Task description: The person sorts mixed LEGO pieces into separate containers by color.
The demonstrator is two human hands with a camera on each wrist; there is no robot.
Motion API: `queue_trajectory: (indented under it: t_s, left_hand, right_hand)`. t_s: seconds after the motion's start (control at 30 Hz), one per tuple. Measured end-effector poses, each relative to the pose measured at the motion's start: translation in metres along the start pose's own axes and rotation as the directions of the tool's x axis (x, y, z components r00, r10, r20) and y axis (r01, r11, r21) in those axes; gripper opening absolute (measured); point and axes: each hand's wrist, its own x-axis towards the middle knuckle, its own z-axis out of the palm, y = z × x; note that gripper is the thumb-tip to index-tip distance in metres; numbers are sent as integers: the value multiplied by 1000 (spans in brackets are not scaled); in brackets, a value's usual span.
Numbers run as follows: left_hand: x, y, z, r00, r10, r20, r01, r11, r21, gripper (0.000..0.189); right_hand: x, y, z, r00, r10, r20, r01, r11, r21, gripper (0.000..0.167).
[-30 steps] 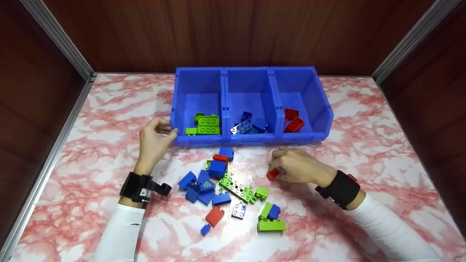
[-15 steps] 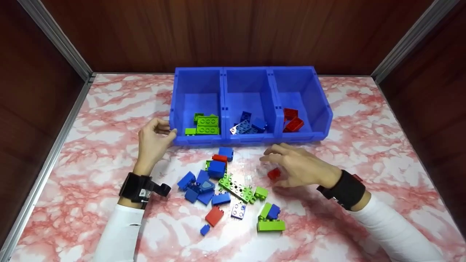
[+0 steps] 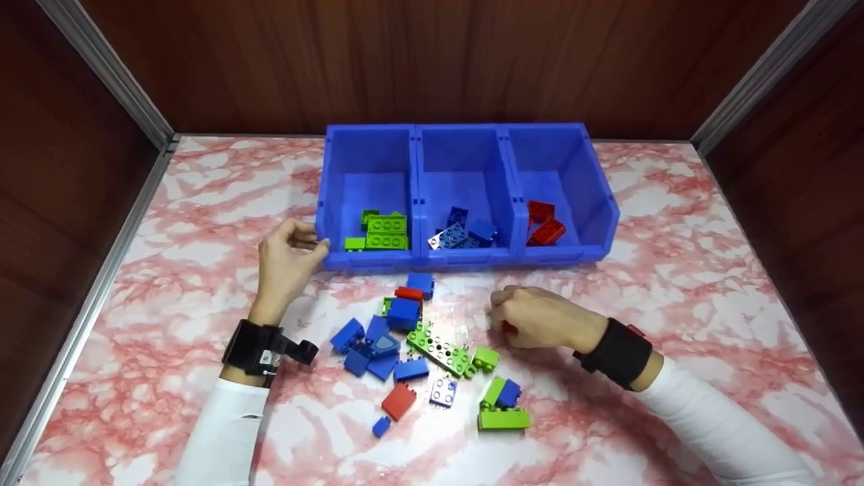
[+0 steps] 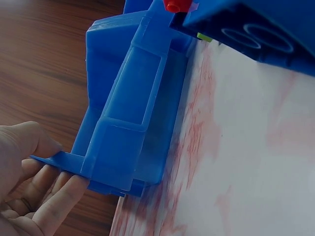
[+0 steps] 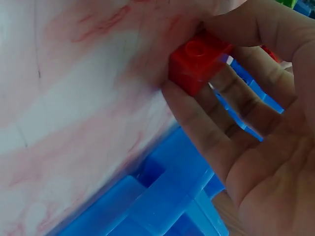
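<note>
A blue storage bin (image 3: 368, 260) with three compartments stands at the back of the table. My left hand (image 3: 287, 266) pinches its left front edge, with the thumb on one side of the wall and fingers on the other in the left wrist view. On the tabletop in front of the bin, my right hand (image 3: 547, 317) holds a small red toy brick (image 5: 197, 61) between thumb and fingers. The head view shows only a sliver of that brick below the knuckles.
Green bricks (image 3: 387, 233), blue bricks (image 3: 480, 231) and red bricks (image 3: 547, 231) lie in separate compartments, left to right. Loose blue, green and red bricks are scattered between my hands, including a long green brick (image 3: 503, 420) near the front and a red brick (image 3: 399, 400).
Half a second ago my right hand was spread open over the red brick; now its fingers have closed around it. My left hand has stayed at the bin's edge.
</note>
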Motion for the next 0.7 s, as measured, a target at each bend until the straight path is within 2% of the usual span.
queue_trajectory:
  t_s: [0.2, 0.43, 0.53, 0.63, 0.7]
  left_hand:
    - [-1, 0, 1, 1000, -9, 7, 9, 1000, -4, 21]
    - [0, -1, 0, 1000, 11, -8, -11, 1000, -8, 21]
    - [0, -1, -1, 1000, 23, -15, -23, 1000, -2, 21]
    - [0, -1, 0, 1000, 19, -8, -19, 1000, 2, 21]
    - [0, -1, 0, 1000, 12, -6, -12, 1000, 1, 21]
  right_hand:
    - [-7, 1, -13, 1000, 14, 4, -14, 1000, 25, 23]
    - [-17, 9, -51, 995, 67, -74, -65, 997, 35, 18]
    - [-17, 18, -70, 982, 140, -125, -138, 990, 18, 19]
    - [-16, 29, -87, 959, 212, -187, -214, 977, 8, 23]
    - [-14, 39, -96, 945, 233, -230, -239, 971, 2, 22]
